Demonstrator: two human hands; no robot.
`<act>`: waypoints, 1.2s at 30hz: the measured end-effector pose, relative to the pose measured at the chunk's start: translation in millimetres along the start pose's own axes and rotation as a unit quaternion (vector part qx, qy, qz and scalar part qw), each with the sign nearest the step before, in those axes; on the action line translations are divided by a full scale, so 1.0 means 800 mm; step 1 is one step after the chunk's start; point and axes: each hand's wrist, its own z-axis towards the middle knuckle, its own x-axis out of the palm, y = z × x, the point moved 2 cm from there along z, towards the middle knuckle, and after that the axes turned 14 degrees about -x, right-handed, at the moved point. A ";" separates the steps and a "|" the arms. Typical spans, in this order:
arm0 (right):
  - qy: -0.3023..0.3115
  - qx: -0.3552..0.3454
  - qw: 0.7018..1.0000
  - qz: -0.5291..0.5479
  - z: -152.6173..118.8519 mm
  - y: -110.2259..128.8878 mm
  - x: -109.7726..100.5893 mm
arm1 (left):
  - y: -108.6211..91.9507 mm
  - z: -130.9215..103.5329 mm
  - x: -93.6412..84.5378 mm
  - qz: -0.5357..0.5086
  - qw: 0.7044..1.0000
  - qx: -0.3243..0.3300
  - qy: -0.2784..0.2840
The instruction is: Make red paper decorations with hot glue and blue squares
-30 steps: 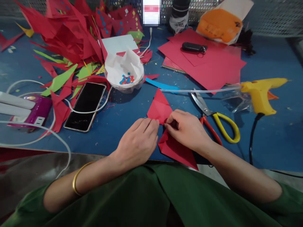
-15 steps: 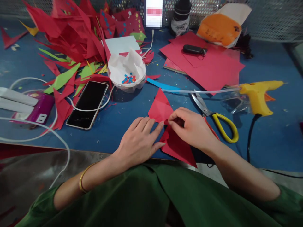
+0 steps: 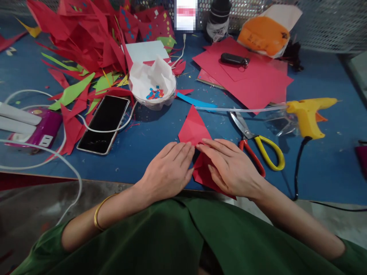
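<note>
A folded piece of red paper (image 3: 194, 124) lies at the front edge of the blue table, narrow in the middle, with a pointed part beyond my hands and a darker part towards me. My left hand (image 3: 170, 168) rests flat at its left side, fingertips on the paper near the narrow middle. Across the near part lies my right hand (image 3: 229, 164), fingers stretched out, tips meeting the paper at the same narrow place. Much of the near part is hidden under it. Scissors (image 3: 249, 135) with one yellow and one red handle lie just beyond my right hand.
At right lies a yellow glue gun (image 3: 308, 112) with its cord. Red sheets (image 3: 249, 86) with a black key fob (image 3: 233, 59) are behind. A paper-lined bowl (image 3: 153, 82) holds small coloured bits. Left are a phone (image 3: 104, 124), cables, a purple power strip (image 3: 47, 128) and red paper scraps (image 3: 83, 38).
My right hand has opened from a pinch at the paper's middle and now lies flat over it. The left hand's fingers have come closer together. The view has shifted slightly.
</note>
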 end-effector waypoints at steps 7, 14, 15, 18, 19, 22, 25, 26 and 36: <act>0.019 -0.013 0.999 -0.022 -0.005 0.004 0.010 | 0.000 -0.001 0.000 -0.003 1.000 0.002 0.012; 0.018 -0.030 0.999 -0.032 -0.005 0.005 0.010 | 0.001 0.001 0.000 -0.005 0.999 -0.006 0.051; 0.017 -0.031 0.999 -0.034 -0.005 0.006 0.010 | 0.001 0.003 -0.001 -0.003 0.998 -0.010 0.059; 0.017 -0.029 0.999 -0.035 -0.005 0.007 0.011 | 0.000 0.009 -0.005 0.003 0.996 -0.019 0.081; 0.018 -0.027 0.999 -0.035 -0.006 0.007 0.012 | 0.000 0.010 -0.005 0.004 0.996 -0.022 0.088; 0.017 -0.027 0.999 -0.039 -0.007 0.007 0.013 | 0.000 0.007 -0.006 0.005 0.995 -0.025 0.098; 0.013 -0.029 0.998 -0.051 -0.007 0.008 0.014 | 0.004 -0.003 -0.006 0.008 0.996 -0.026 0.090; 0.013 -0.029 0.998 -0.055 -0.007 0.008 0.014 | 0.006 -0.007 -0.006 0.009 0.996 -0.028 0.088; 0.023 -0.008 0.999 -0.023 -0.010 0.005 0.012 | 0.021 -0.019 -0.004 -0.019 0.995 -0.079 0.062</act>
